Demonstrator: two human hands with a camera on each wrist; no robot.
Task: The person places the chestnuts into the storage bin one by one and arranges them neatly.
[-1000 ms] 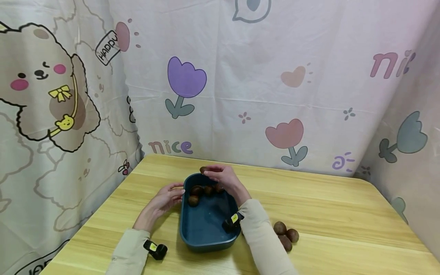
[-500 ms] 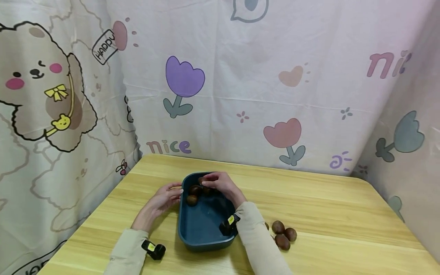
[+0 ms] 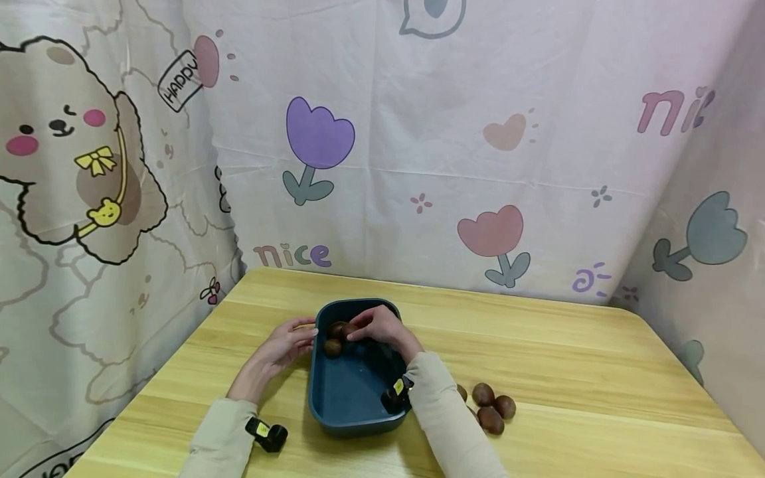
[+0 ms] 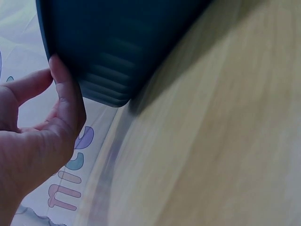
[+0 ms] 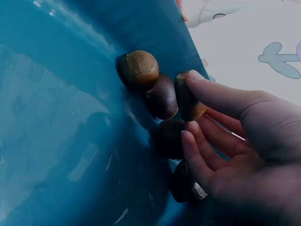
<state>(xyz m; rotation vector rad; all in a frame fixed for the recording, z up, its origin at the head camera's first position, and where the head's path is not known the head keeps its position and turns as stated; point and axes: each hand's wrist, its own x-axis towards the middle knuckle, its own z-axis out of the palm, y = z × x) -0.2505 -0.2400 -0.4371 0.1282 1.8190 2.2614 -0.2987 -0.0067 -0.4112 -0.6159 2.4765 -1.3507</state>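
Note:
A deep blue rectangular box (image 3: pixel 346 395) stands on the table, with several brown chestnuts gathered at its far end. My right hand (image 3: pixel 382 329) reaches inside and pinches one chestnut (image 5: pixel 185 98) between thumb and fingers, low beside the others. In the right wrist view, a pale-based chestnut (image 5: pixel 140 69) lies near the box wall, with a darker chestnut (image 5: pixel 162 97) against it; more sit under my fingertips, partly hidden. My left hand (image 3: pixel 289 345) rests loosely bent fingers against the outside of the left wall, fingertips right at the rim.
Several loose chestnuts (image 3: pixel 491 420) lie on the wooden table (image 3: pixel 597 385) to the right of the box, some partly covered by the right sleeve (image 3: pixel 449 415). A printed curtain (image 3: pixel 394 252) hangs behind the table and along both sides.
My right hand has moved from above the far rim down and nearer into the box, carrying the chestnut to the others. The left hand has stayed at the left wall.

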